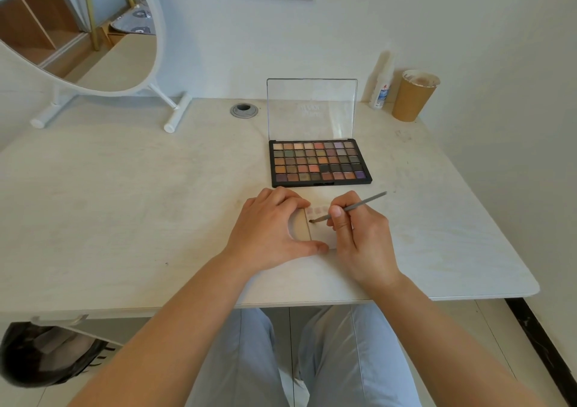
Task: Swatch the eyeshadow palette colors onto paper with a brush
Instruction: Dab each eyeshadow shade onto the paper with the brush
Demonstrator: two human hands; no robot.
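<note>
A black eyeshadow palette (320,162) with several coloured pans lies open on the table, its clear lid (311,108) standing upright. In front of it lies a small pale paper (321,235) with a few faint pink swatches along its top edge. My left hand (271,228) presses flat on the paper's left side, thumb along its lower edge. My right hand (359,232) grips a thin grey brush (349,207), whose dark tip touches the paper just below the swatches.
A round white mirror (93,32) on a stand occupies the back left. A cable grommet (244,110) sits behind the palette. A white bottle (381,88) and a brown paper cup (412,96) stand at the back right by the wall. The table's front edge (312,303) is near my knees.
</note>
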